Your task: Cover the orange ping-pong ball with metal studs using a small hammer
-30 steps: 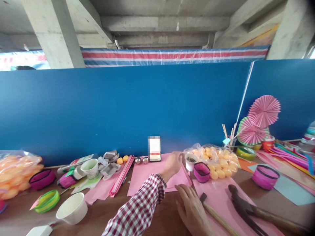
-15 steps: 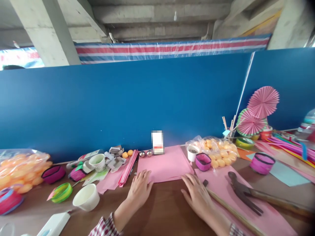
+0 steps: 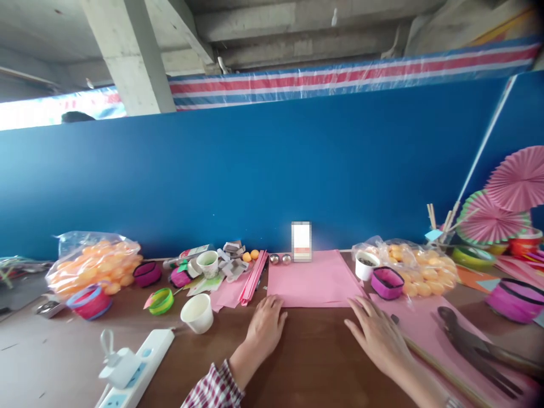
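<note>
Pink paper (image 3: 312,283) lies flat against the foot of the blue partition. My left hand (image 3: 267,326) rests palm down on the brown table, its fingertips at the paper's near left corner. At the near right corner lies my right hand (image 3: 376,331), fingers spread and nothing held. A hammer (image 3: 467,345) with a wooden handle lies to the right of that hand, on another pink sheet (image 3: 425,317). Two shiny metal balls (image 3: 280,259) sit at the paper's far left. A small white card-like item (image 3: 301,241), blurred out, stands at its back edge.
Left of the paper are folded pink strips (image 3: 254,277), a white paper cup (image 3: 198,313), a power strip (image 3: 140,362) and a bag of orange balls (image 3: 100,260). On the right stand a cup of dark bits (image 3: 365,265), a purple ring (image 3: 387,283) and pink paper fans (image 3: 495,215).
The view has swung left, so everything appears farther right and the power strip shows more fully. Both hands keep their places at the paper's near corners.
</note>
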`<state>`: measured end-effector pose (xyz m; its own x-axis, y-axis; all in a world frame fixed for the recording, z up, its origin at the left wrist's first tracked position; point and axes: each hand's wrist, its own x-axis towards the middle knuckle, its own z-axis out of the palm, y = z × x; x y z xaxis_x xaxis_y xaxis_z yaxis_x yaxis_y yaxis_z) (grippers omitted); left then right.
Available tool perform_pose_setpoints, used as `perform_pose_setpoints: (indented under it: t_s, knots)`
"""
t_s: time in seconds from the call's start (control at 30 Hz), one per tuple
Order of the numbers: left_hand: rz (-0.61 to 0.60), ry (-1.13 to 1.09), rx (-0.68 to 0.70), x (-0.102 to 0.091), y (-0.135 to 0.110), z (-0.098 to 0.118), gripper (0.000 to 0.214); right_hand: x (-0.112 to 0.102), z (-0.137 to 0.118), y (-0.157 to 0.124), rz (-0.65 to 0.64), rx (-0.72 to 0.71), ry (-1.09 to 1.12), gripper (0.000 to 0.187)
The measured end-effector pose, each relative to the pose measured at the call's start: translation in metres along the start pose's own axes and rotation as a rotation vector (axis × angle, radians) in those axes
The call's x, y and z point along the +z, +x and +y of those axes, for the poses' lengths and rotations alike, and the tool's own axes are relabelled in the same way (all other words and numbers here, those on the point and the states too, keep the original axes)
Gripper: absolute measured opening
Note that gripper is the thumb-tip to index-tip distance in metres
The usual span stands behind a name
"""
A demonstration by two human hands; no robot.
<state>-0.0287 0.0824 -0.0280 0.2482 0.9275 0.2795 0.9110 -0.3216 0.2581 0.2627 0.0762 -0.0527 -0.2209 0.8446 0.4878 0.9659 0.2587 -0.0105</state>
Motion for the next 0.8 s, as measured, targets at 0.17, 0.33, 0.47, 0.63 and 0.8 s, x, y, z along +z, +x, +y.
perform_pose_setpoints:
  t_s: [0.17, 0.33, 0.47, 0.63, 0.8]
  knots:
    - [-0.014, -0.004, -0.006, -0.005, -0.002, 0.003, 0.033, 0.008, 0.001, 0.017, -0.016, -0.07, -0.019, 0.04]
    - [-0.03, 0.019, -0.04, -0.006, -0.007, 0.006, 0.035, 0.017, -0.003, 0.022, -0.055, -0.059, -0.011, 0.034]
    - [-0.026, 0.026, -0.046, -0.006, -0.008, 0.007, 0.034, 0.011, -0.008, 0.022, -0.058, -0.062, -0.018, 0.029]
    - [-0.01, 0.027, -0.057, -0.008, -0.006, 0.007, 0.033, 0.0, -0.013, 0.023, -0.07, -0.069, -0.046, 0.024]
    - [-0.011, 0.036, -0.049, -0.009, -0.006, 0.007, 0.031, -0.003, -0.015, 0.024, -0.079, -0.062, -0.022, 0.021]
